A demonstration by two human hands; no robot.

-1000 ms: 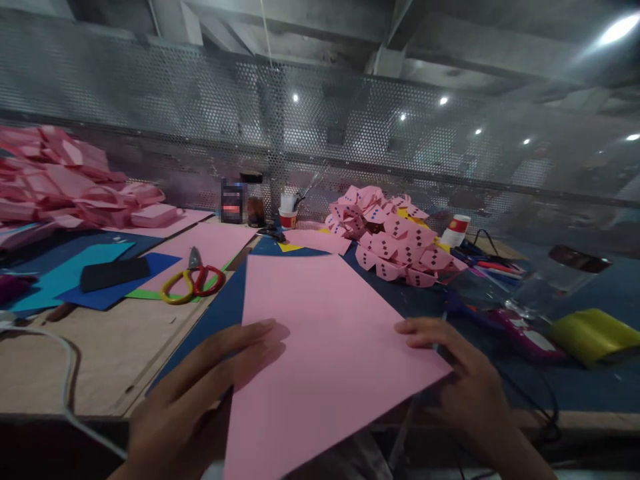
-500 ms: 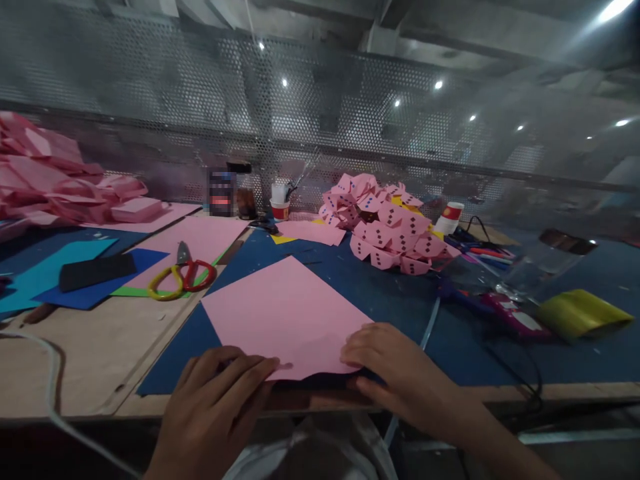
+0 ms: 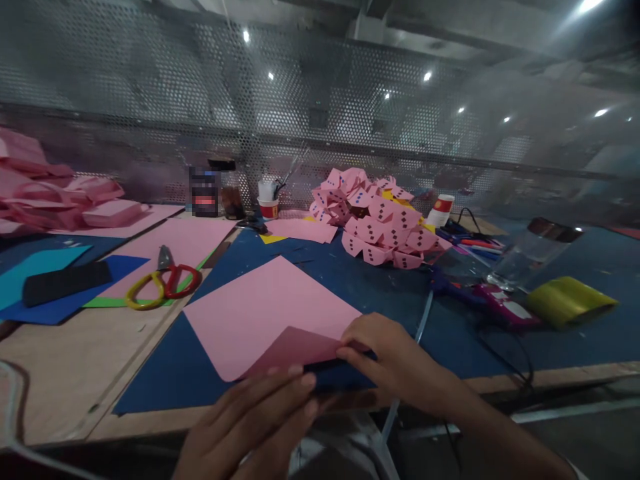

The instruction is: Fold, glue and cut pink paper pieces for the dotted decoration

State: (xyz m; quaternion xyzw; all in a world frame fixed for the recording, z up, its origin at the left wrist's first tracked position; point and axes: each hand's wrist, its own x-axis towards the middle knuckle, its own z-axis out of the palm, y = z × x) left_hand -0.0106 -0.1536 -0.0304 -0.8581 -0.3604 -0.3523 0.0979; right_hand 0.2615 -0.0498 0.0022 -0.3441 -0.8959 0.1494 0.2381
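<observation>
A pink sheet of paper (image 3: 265,300) lies cornerwise on the dark blue mat at the table's front. Its near corner is turned up, and the folded flap (image 3: 295,347) shows a darker pink. My right hand (image 3: 380,347) pinches the sheet's right side between thumb and fingers. My left hand (image 3: 260,427) is at the near edge, its fingers stretched out flat side by side, close by the flap; whether the fingertips touch the paper I cannot tell.
Red-and-yellow-handled scissors (image 3: 163,280) lie left of the sheet. Behind it sit folded pink paper pieces with dark dots (image 3: 385,227). At right are a glue gun (image 3: 500,303), a yellow roll (image 3: 573,301) and a clear jar (image 3: 535,250). A pale cable (image 3: 15,413) crosses the front left.
The sheet's near corner has come up into a flap. My left hand has drawn back off the sheet toward me and to the right; my right hand now pinches the paper's edge.
</observation>
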